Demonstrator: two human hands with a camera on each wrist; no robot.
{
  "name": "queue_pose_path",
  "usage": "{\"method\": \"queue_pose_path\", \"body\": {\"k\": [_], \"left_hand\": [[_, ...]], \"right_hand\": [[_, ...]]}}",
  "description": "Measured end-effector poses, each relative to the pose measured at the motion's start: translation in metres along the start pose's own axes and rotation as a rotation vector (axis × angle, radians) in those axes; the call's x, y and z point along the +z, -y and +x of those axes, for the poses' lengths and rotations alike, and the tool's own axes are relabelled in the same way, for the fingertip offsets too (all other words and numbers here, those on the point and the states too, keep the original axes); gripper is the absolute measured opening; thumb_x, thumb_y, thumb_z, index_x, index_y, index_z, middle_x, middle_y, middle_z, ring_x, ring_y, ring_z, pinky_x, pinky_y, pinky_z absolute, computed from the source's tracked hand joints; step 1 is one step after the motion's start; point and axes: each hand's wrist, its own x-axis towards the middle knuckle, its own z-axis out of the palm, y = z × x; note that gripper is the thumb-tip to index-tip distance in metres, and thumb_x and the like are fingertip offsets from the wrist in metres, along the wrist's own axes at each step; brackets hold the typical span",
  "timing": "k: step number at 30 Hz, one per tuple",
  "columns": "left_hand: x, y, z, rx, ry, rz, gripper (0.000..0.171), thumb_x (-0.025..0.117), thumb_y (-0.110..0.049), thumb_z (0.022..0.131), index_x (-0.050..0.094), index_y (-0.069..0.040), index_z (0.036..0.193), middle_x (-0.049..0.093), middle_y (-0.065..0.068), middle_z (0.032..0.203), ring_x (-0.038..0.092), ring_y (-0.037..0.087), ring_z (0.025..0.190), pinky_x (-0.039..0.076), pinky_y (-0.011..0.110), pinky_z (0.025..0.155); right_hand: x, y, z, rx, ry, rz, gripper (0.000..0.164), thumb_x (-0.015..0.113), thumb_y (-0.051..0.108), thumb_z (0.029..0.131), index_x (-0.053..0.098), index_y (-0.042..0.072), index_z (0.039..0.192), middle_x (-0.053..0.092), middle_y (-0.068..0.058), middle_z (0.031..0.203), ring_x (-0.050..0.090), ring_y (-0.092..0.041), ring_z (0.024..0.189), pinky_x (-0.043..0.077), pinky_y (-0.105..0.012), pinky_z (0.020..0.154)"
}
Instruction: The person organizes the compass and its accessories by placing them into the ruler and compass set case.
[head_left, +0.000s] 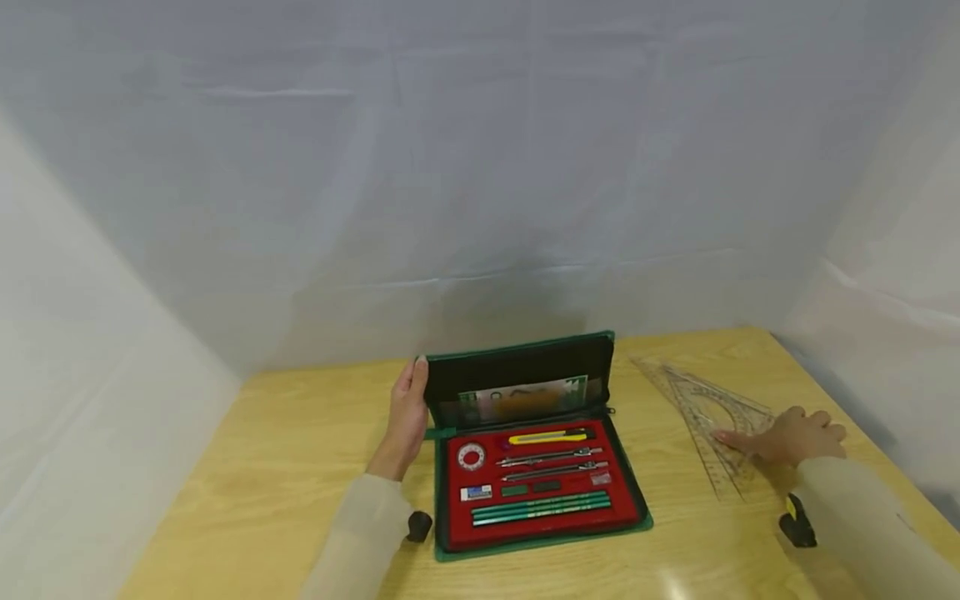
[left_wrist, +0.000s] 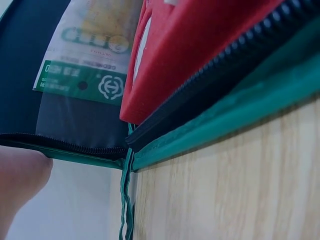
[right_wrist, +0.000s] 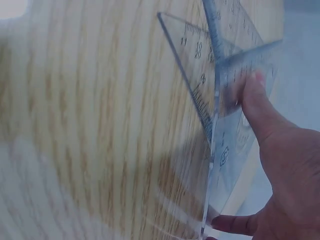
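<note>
A green zip case (head_left: 543, 546) stands open on the table with its dark lid (head_left: 517, 367) raised. My left hand (head_left: 408, 408) grips the lid's left edge; in the left wrist view the thumb (left_wrist: 22, 175) lies against the zip edge. Off to the right, my right hand (head_left: 795, 437) holds clear plastic set squares (head_left: 712, 408) between thumb and fingers. In the right wrist view the thumb (right_wrist: 262, 105) lies over the plastic, and a fingertip meets a lower edge. The overlapping clear pieces look tilted there, with a blurred protractor curve among them.
The case's red tray (head_left: 555, 521) holds a yellow cutter (head_left: 547, 437), compasses (head_left: 551, 458), green pencils (head_left: 540, 507), an eraser (head_left: 476, 492) and a white ring (head_left: 471, 456). A printed card (head_left: 525, 398) sits in the lid pocket. White cloth (head_left: 480, 167) hangs around the wooden table (head_left: 300, 467).
</note>
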Motion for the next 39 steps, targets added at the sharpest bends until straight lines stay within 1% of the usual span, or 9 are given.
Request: {"method": "queue_pose_path", "body": {"k": [7,13,18,20,23,26,30,35,39], "left_hand": [[0.0,0.003,0.0,0.025,0.001,-0.015,0.06,0.037,-0.042,0.095,0.024,-0.006,0.142,0.016,0.009,0.151,0.01,0.02,0.136,0.008,0.04,0.112],[-0.002,0.002,0.001,0.028,-0.008,-0.004,0.063,0.038,-0.045,0.094,0.023,-0.007,0.142,0.014,0.01,0.151,0.009,0.02,0.136,0.007,0.04,0.112],[-0.003,0.002,-0.001,0.032,0.002,-0.008,0.059,0.037,-0.045,0.094,0.026,-0.011,0.142,0.016,0.005,0.151,0.01,0.017,0.136,0.007,0.04,0.112],[-0.003,0.003,-0.001,0.033,0.006,-0.012,0.057,0.037,-0.045,0.094,0.029,-0.012,0.141,0.018,0.003,0.15,0.011,0.015,0.135,0.007,0.039,0.112],[-0.001,0.005,0.0,0.034,0.014,-0.015,0.057,0.038,-0.045,0.094,0.03,-0.012,0.14,0.019,0.003,0.15,0.012,0.015,0.135,0.007,0.039,0.112],[0.0,0.005,0.001,0.037,0.012,-0.004,0.058,0.037,-0.045,0.094,0.029,-0.011,0.141,0.018,0.006,0.151,0.011,0.017,0.135,0.007,0.041,0.112],[-0.001,0.004,0.001,0.022,0.007,0.019,0.061,0.037,-0.046,0.094,0.024,-0.011,0.143,0.015,0.008,0.151,0.01,0.019,0.136,0.008,0.042,0.112],[-0.002,0.003,-0.001,0.009,-0.004,0.012,0.062,0.037,-0.044,0.095,0.02,-0.008,0.143,0.012,0.01,0.152,0.008,0.02,0.136,0.007,0.042,0.112],[-0.001,0.004,-0.002,0.006,-0.002,0.001,0.062,0.037,-0.044,0.095,0.022,-0.008,0.143,0.013,0.01,0.152,0.008,0.02,0.136,0.007,0.042,0.112]], "right_hand": [[0.001,-0.003,0.003,0.03,-0.002,0.014,0.138,0.049,0.085,0.058,0.002,-0.028,0.121,0.007,-0.056,0.115,0.017,-0.067,0.101,0.032,-0.07,0.077],[0.0,-0.003,0.005,-0.021,0.002,-0.011,0.138,0.044,0.086,0.061,-0.001,-0.029,0.123,0.01,-0.056,0.115,0.019,-0.069,0.1,0.034,-0.069,0.072],[-0.003,-0.004,0.005,-0.051,0.012,0.04,0.138,0.045,0.085,0.063,-0.009,-0.027,0.124,-0.003,-0.056,0.122,0.011,-0.071,0.102,0.031,-0.072,0.072],[-0.004,-0.007,0.005,-0.068,0.0,0.081,0.137,0.047,0.083,0.064,-0.009,-0.026,0.125,-0.004,-0.056,0.12,0.021,-0.069,0.096,0.035,-0.068,0.067],[-0.003,-0.015,0.004,-0.121,-0.063,0.137,0.124,0.049,0.076,0.07,0.007,-0.028,0.123,0.005,-0.055,0.116,0.035,-0.059,0.085,0.04,-0.056,0.06],[-0.002,-0.026,0.004,-0.219,-0.152,0.168,0.099,0.048,0.065,0.08,0.034,-0.027,0.112,0.03,-0.052,0.112,0.048,-0.045,0.078,0.043,-0.047,0.057],[-0.002,-0.038,0.002,-0.269,-0.139,0.294,0.076,0.048,0.057,0.085,0.051,-0.014,0.11,0.059,-0.032,0.1,0.059,-0.029,0.076,0.049,-0.044,0.063],[-0.006,-0.045,0.001,-0.237,-0.037,0.58,0.075,0.052,0.053,0.085,0.042,-0.012,0.12,0.062,-0.017,0.1,0.062,-0.018,0.079,0.053,-0.036,0.07],[-0.012,-0.047,-0.003,-0.265,-0.021,0.787,0.064,0.054,0.044,0.087,0.041,-0.008,0.122,0.066,0.003,0.092,0.063,-0.013,0.082,0.052,-0.034,0.073]]}}
